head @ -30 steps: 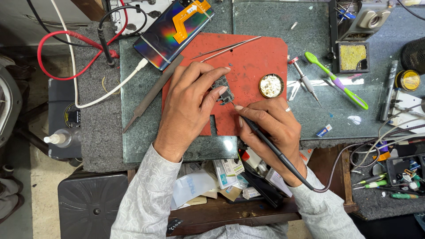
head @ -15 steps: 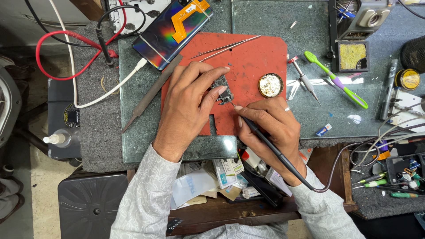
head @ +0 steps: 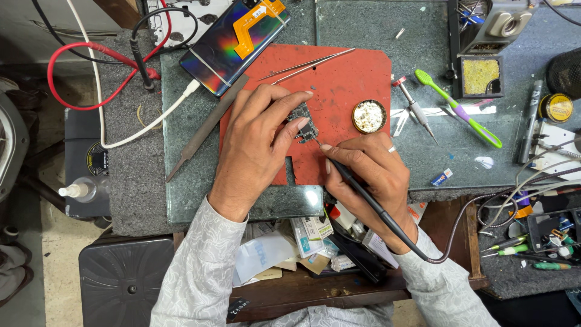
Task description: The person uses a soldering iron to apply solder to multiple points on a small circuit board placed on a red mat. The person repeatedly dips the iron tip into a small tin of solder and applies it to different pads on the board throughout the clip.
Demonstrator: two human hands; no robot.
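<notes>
**Red mat, small board, hot tip**

Red mat (head: pixel 345 79) lies under our work on the worktop (head: pixel 375 24). Our left hand (head: pixel 257 145) pins the small circuit board (head: pixel 302 124) with its fingertips; our right hand (head: pixel 372 175) keeps a closed grip on the soldering iron (head: pixel 363 203), tip at the board's lower edge.

The tip sits close to the left fingertips, so a slip could burn them or nudge the board. Just beyond the right grip stands a round tin (head: pixel 369 116); tweezers (head: pixel 305 65) lie past the left grip, a phone (head: pixel 233 45) farther off. The iron's cable (head: pixel 466 224) trails near the cluttered edge and could snag.
</notes>
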